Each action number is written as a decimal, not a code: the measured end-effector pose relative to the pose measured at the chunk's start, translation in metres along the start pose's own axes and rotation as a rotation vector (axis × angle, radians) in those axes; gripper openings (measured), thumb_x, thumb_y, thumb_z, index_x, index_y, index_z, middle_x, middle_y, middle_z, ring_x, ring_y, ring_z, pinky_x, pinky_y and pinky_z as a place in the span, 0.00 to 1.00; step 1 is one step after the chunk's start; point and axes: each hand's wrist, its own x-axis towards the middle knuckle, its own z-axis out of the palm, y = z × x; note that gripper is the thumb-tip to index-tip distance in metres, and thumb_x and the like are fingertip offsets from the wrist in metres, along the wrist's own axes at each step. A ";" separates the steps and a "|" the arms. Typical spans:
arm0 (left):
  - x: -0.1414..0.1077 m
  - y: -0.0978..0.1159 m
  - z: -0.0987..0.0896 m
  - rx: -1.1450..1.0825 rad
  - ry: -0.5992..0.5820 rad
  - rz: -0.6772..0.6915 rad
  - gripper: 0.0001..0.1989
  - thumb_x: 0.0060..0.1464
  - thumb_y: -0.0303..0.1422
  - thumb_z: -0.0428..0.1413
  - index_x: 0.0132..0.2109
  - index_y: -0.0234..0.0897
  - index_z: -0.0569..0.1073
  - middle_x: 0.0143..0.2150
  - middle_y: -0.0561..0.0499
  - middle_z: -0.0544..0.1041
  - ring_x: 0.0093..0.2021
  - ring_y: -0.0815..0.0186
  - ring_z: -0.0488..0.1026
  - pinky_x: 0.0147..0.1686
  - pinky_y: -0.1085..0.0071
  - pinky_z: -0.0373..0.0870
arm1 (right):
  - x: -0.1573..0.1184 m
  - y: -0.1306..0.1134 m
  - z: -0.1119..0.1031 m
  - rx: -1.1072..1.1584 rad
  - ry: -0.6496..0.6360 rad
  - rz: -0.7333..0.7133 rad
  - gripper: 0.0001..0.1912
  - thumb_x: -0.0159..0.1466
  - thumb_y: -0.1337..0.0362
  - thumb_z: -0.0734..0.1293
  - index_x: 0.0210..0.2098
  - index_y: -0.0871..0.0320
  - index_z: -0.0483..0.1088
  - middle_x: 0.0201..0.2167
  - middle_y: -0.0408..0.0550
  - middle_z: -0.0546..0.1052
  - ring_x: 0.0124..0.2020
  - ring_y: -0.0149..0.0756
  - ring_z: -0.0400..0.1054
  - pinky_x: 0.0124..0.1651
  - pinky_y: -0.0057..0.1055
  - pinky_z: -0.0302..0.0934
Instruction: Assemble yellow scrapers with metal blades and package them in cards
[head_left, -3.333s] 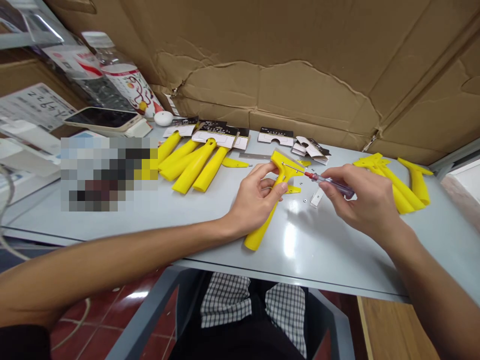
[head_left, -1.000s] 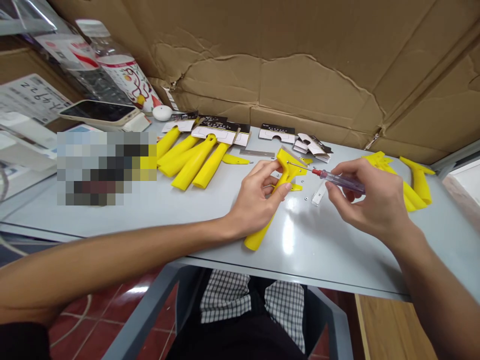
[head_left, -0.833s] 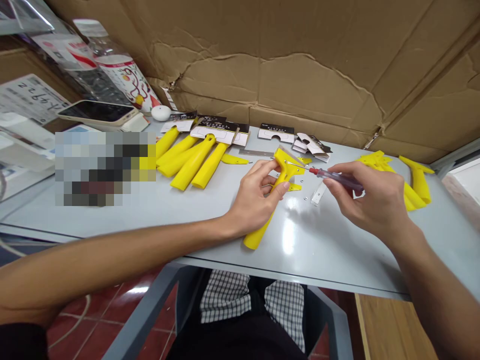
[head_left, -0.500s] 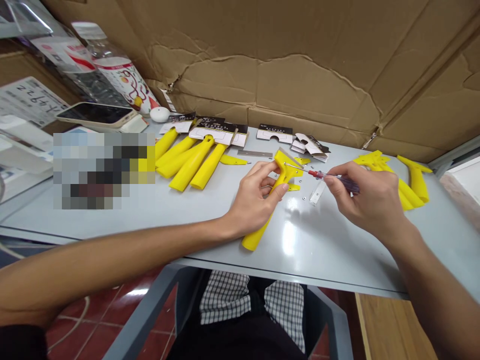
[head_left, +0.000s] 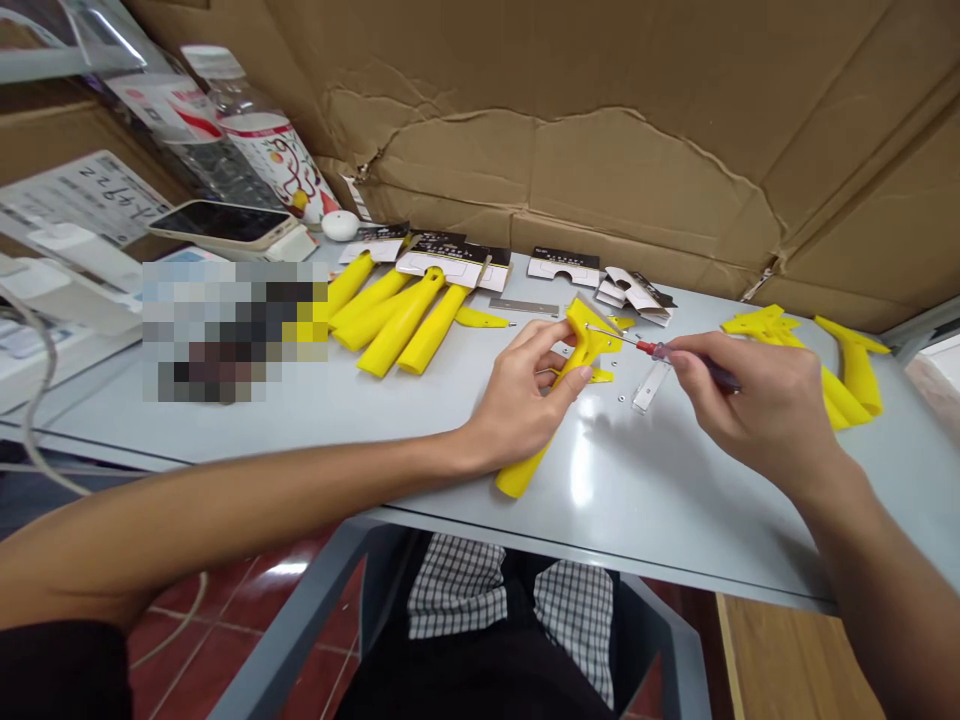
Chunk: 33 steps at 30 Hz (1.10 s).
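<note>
My left hand (head_left: pixel 525 395) is wrapped round a yellow scraper (head_left: pixel 523 474), its handle slanting down toward the table's front edge and its head up. My right hand (head_left: pixel 750 400) grips a screwdriver (head_left: pixel 660 351) with a clear handle and red collar. The screwdriver's tip touches the scraper's head near its upper left screw hole. Just behind the scraper's head lie small yellow pieces (head_left: pixel 602 376), partly hidden. Small nuts (head_left: pixel 621 399) and a clear strip (head_left: pixel 650 386) rest on the table between my hands. A metal blade (head_left: pixel 523 307) lies behind my left hand.
Several yellow handles (head_left: pixel 401 320) with black and white cards lie left of centre. More yellow scrapers (head_left: pixel 859 372) are at the right. Folded cards (head_left: pixel 564 266) lie by the cardboard wall (head_left: pixel 645 170). A phone (head_left: pixel 225 225), bottles (head_left: pixel 281 165) and a blurred patch are at the left.
The whole view has shifted slightly, so things appear a little farther right. Both hands keep their hold, and the screwdriver tip stays at the scraper's head.
</note>
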 end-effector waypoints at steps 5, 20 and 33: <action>0.000 -0.006 0.000 -0.029 -0.007 0.009 0.16 0.65 0.32 0.63 0.58 0.41 0.77 0.59 0.44 0.73 0.41 0.66 0.79 0.36 0.67 0.85 | 0.003 -0.006 -0.003 0.022 0.016 -0.036 0.04 0.73 0.66 0.72 0.44 0.52 0.80 0.27 0.43 0.78 0.21 0.33 0.68 0.25 0.34 0.58; -0.002 0.005 0.000 -0.065 -0.035 -0.040 0.12 0.64 0.30 0.63 0.53 0.38 0.77 0.58 0.43 0.72 0.39 0.67 0.78 0.29 0.73 0.82 | -0.001 0.000 -0.001 0.009 -0.002 0.041 0.06 0.71 0.64 0.70 0.47 0.54 0.78 0.26 0.42 0.80 0.22 0.34 0.71 0.26 0.33 0.62; -0.002 0.007 0.000 -0.094 -0.020 -0.078 0.13 0.62 0.28 0.63 0.54 0.39 0.76 0.60 0.43 0.73 0.38 0.67 0.79 0.27 0.72 0.82 | 0.001 -0.006 -0.008 0.042 -0.087 0.035 0.07 0.76 0.63 0.68 0.45 0.48 0.80 0.36 0.46 0.84 0.29 0.38 0.75 0.32 0.37 0.65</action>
